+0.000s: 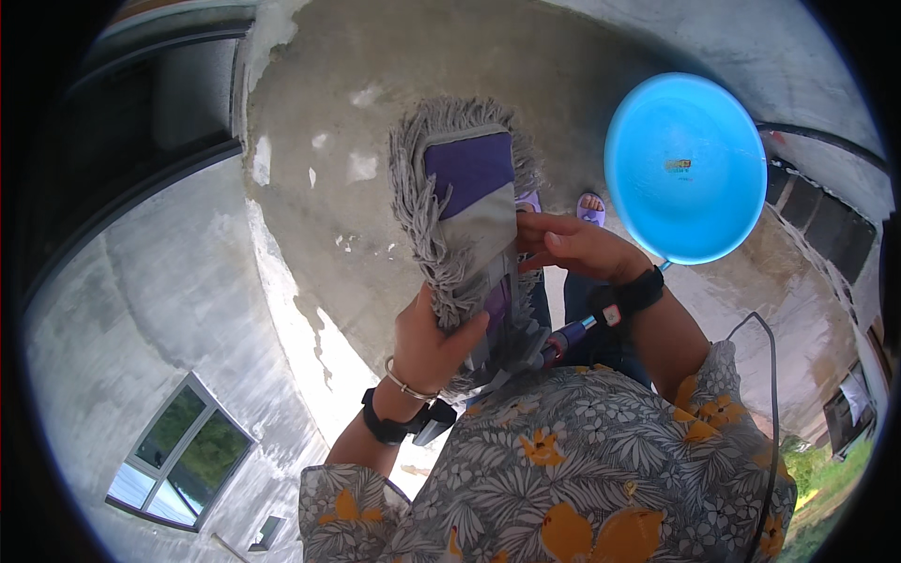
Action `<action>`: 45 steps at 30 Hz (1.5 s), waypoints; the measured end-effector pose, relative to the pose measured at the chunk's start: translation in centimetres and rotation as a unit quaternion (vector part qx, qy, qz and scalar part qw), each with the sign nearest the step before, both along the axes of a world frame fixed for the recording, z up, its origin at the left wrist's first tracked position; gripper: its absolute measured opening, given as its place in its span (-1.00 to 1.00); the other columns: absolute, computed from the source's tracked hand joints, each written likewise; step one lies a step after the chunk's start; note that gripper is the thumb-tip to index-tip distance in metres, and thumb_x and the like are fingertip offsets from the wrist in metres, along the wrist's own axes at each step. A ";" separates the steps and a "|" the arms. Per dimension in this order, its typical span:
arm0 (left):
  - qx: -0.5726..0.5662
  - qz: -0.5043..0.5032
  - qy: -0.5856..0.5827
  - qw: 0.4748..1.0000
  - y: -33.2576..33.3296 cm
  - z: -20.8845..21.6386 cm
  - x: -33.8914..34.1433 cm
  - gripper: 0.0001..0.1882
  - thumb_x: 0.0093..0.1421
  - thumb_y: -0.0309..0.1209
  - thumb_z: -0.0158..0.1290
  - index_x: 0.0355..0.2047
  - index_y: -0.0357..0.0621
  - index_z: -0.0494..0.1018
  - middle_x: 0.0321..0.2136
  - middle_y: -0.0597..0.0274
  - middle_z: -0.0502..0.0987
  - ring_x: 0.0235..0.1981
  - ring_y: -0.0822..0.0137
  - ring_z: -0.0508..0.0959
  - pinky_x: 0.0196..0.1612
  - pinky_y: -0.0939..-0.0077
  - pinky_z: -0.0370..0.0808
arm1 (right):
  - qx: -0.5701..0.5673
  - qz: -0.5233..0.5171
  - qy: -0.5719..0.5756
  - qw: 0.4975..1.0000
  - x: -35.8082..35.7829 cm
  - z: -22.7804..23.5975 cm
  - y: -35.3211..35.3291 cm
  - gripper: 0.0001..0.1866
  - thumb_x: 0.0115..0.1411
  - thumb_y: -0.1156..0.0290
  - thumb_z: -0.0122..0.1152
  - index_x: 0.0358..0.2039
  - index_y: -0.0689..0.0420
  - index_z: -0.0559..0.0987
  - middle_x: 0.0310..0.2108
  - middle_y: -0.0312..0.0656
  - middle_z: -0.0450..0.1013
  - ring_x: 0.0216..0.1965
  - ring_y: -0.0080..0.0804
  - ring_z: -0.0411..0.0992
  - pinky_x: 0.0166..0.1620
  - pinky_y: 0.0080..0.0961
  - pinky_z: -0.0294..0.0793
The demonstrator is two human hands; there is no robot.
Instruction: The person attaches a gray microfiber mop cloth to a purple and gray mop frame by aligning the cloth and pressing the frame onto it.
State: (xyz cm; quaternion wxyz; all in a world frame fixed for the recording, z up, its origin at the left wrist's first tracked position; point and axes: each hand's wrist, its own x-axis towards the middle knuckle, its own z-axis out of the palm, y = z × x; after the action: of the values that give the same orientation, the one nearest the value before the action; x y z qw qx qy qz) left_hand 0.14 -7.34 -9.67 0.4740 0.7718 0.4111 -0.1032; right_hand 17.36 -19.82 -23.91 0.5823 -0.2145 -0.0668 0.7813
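Held up in front of my body is a flat mop head (474, 174) with a purple and pale grey back and a thick grey yarn fringe. My left hand (432, 338) is closed round its near left side, fingers partly buried in the fringe. At the right edge my right hand (584, 249) grips the pad, with the thumb on top and some fingertips hidden behind it. A mop pole (568, 336) with a shiny purple-blue section passes under my right wrist, near the mop's frame. Both wrists wear black bands.
A large round blue basin (690, 169) stands at the right, seemingly with water in it. My feet in lilac sandals (590, 211) are on the concrete floor (319, 122). A grey wall with a window (178, 455) is on the left. A dark cable (774, 403) hangs by my right side.
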 end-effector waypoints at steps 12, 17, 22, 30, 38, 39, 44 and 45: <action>-0.127 0.135 -0.075 0.980 5.4 -6.1 2.7 -0.50 -0.08 -0.53 0.17 -0.07 -0.28 0.32 -0.31 0.23 0.54 -0.31 0.50 0.48 -0.24 0.59 0.43 | 0.134 0.131 -0.133 0.973 -2.8 -4.7 -5.8 0.11 -0.28 0.32 0.49 0.23 0.13 -0.02 0.14 -0.12 0.15 0.19 -0.31 0.08 0.17 -0.32 0.08; -0.137 0.198 -0.103 0.965 4.3 -6.8 4.1 -0.54 -0.05 -0.59 0.15 -0.09 -0.27 0.33 -0.29 0.28 0.51 -0.32 0.50 0.47 -0.24 0.62 0.43 | 0.037 0.112 -0.202 0.972 -2.2 0.3 -4.0 0.04 -0.25 0.51 0.38 0.23 0.14 -0.03 0.15 -0.12 0.14 0.09 -0.38 0.19 0.07 -0.47 0.20; -0.159 0.260 -0.156 0.940 3.7 -6.2 4.7 -0.59 -0.03 -0.64 0.11 -0.12 -0.30 0.36 -0.28 0.30 0.49 -0.33 0.50 0.46 -0.22 0.61 0.42 | 0.000 0.017 -0.214 0.977 -0.8 -1.0 -6.1 0.07 -0.23 0.53 0.36 0.25 0.14 -0.08 0.07 -0.07 0.28 -0.04 -0.45 0.32 -0.04 -0.58 0.33; -0.100 0.129 -0.174 0.971 1.9 -4.0 6.6 -0.67 0.02 -0.64 0.08 -0.16 -0.29 0.37 -0.30 0.32 0.50 -0.31 0.52 0.45 -0.20 0.65 0.36 | -0.038 -0.091 -0.113 0.989 -1.1 -3.8 -1.6 -0.18 -0.23 0.47 0.39 0.09 0.27 0.22 -0.13 -0.17 0.39 -0.11 -0.41 0.35 -0.02 -0.54 0.29; -0.036 0.048 -0.174 0.983 1.6 -4.0 8.3 -0.69 0.03 -0.60 0.07 -0.17 -0.30 0.37 -0.28 0.25 0.50 -0.27 0.49 0.46 -0.17 0.62 0.37 | -0.005 -0.149 0.028 0.988 0.1 -2.2 1.3 -0.22 -0.18 0.36 0.43 0.04 0.33 0.26 -0.08 -0.13 0.38 -0.11 -0.44 0.37 -0.02 -0.51 0.35; -0.036 0.060 -0.179 0.981 1.4 -3.8 8.6 -0.70 0.03 -0.60 0.07 -0.17 -0.30 0.37 -0.28 0.26 0.50 -0.27 0.49 0.46 -0.17 0.63 0.37 | -0.023 -0.156 0.009 0.987 -0.2 -2.2 1.5 -0.28 -0.16 0.41 0.41 0.01 0.34 0.30 -0.12 -0.12 0.41 -0.14 -0.43 0.39 -0.04 -0.51 0.37; -0.051 0.097 -0.152 0.982 1.5 -4.0 7.6 -0.71 0.04 -0.58 0.07 -0.18 -0.29 0.37 -0.29 0.30 0.49 -0.28 0.52 0.43 -0.18 0.65 0.35 | -0.071 -0.160 -0.044 0.984 -0.4 -1.8 1.3 -0.48 -0.15 0.47 0.38 -0.15 0.38 0.44 -0.32 -0.14 0.50 -0.33 -0.47 0.47 -0.20 -0.56 0.46; -0.059 0.113 -0.149 0.981 1.3 -4.2 7.2 -0.71 0.05 -0.58 0.07 -0.18 -0.29 0.37 -0.30 0.31 0.49 -0.29 0.53 0.42 -0.19 0.66 0.34 | -0.080 -0.152 -0.056 0.984 -0.4 -1.7 1.3 -0.51 -0.15 0.46 0.38 -0.18 0.37 0.45 -0.34 -0.15 0.50 -0.36 -0.48 0.47 -0.22 -0.57 0.47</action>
State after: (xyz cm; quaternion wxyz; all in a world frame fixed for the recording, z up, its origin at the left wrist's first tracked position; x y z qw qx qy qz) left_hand 7.37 -6.00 -13.89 0.5835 0.6975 0.4137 0.0433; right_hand 16.95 -18.52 -25.65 0.6703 -0.3117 -0.0037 0.6734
